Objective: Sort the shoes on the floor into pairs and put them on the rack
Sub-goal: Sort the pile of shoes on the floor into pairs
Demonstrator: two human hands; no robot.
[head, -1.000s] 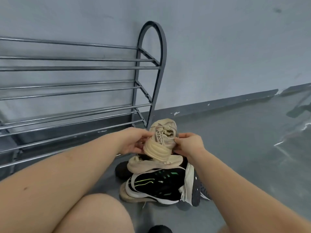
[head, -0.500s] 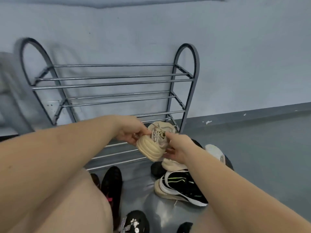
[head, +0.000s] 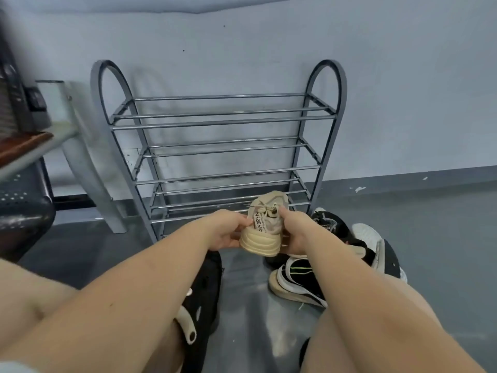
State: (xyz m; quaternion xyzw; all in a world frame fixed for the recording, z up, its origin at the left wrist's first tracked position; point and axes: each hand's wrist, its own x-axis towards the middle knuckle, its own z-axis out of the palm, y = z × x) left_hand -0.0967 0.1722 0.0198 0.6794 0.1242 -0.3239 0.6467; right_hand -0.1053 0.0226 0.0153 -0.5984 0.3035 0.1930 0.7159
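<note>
From where I watched, it looked like a plain utility room or entry corner rather than a furnished home. The wall (head: 269,36) was bare grey paint with a dark skirting (head: 403,176), and the floor (head: 443,238) was painted grey with chipped flecks. A metal shoe rack (head: 223,146) stood against the wall, and a perforated metal bench seat (head: 21,208) sat at left

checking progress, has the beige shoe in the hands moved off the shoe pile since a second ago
Yes. The beige shoe was just above the pile; now it is held up and left of it, before the rack.
</note>
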